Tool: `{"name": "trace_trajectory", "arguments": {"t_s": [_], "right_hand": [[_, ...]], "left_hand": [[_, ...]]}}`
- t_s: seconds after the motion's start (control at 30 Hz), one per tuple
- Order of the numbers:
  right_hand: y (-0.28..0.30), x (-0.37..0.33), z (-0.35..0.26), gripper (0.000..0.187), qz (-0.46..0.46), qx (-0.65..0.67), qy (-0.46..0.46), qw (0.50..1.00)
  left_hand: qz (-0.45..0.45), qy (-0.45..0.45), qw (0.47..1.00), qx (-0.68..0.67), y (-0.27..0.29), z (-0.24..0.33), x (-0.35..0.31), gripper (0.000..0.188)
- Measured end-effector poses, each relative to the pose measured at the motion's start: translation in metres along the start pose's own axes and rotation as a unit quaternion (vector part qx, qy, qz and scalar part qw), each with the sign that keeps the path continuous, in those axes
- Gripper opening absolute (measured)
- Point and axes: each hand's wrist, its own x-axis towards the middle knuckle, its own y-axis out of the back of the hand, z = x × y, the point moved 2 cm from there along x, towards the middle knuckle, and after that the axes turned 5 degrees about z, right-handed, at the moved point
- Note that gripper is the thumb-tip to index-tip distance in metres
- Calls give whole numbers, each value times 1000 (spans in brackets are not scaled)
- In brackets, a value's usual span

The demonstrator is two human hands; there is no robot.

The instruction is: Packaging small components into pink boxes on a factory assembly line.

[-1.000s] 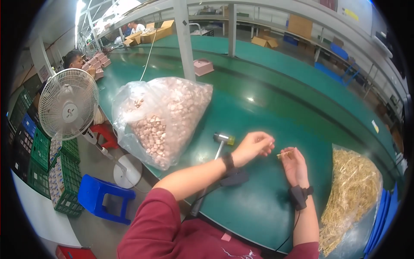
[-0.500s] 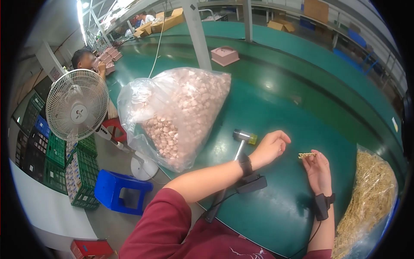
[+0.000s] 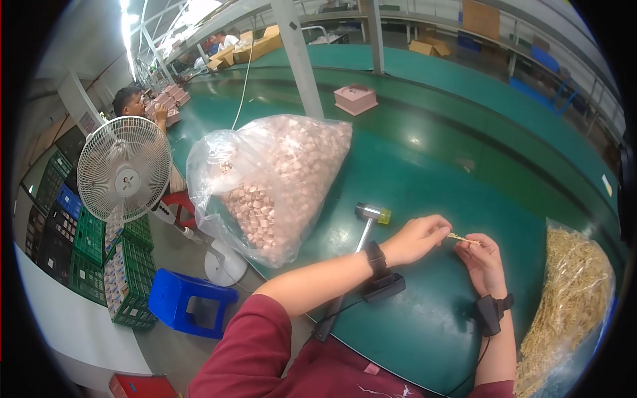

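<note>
A small gold-coloured openwork metal piece [image 3: 462, 237] is stretched between my two hands above the green table [image 3: 424, 318]. My left hand [image 3: 419, 239] pinches its left end between thumb and fingers. The right end rests in the fingertips of my right hand [image 3: 484, 262], whose fingers are curled. Just left of my left hand lies a mallet [image 3: 373, 213] with one black and one yellow face; my left forearm crosses over its handle. A clear bag [image 3: 570, 292] packed with similar gold-coloured pieces lies right of my right forearm.
A big clear bag of small pink pieces [image 3: 285, 179] stands on the table to the left. Farther back sits a pink box [image 3: 355, 99] near a grey post [image 3: 298, 60]. A fan [image 3: 125, 169], blue stool [image 3: 189, 302] and green crates [image 3: 129, 278] stand left; another person [image 3: 129, 103] works beyond.
My left hand has moved right and taken hold of the gold-coloured piece, which only my right hand held before. The view has shifted slightly.
</note>
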Motion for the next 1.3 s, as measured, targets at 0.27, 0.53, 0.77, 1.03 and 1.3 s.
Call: {"name": "trace_trajectory", "arguments": {"t_s": [0.27, 0.53, 0.77, 1.03, 1.3], "right_hand": [[3, -3, 2, 19, 0, -20, -13, 1000], [-8, -7, 1, 20, -3, -56, 3, 998], [-5, 0, 4, 18, 19, -30, -1, 999], [-2, 5, 6, 13, 28, -29, 1, 999], [1, 6, -6, 11, 75, 67, 16, 995]], "left_hand": [[-85, 41, 995, 14, 2, 4, -2, 26], [-18, -13, 1000, 5, 5, 1, -3, 23], [-34, -15, 998, 51, 6, 6, 1, 22], [-42, -11, 999, -1, 5, 1, 1, 25], [170, -339, 902, 208, 40, 107, -26, 46]]}}
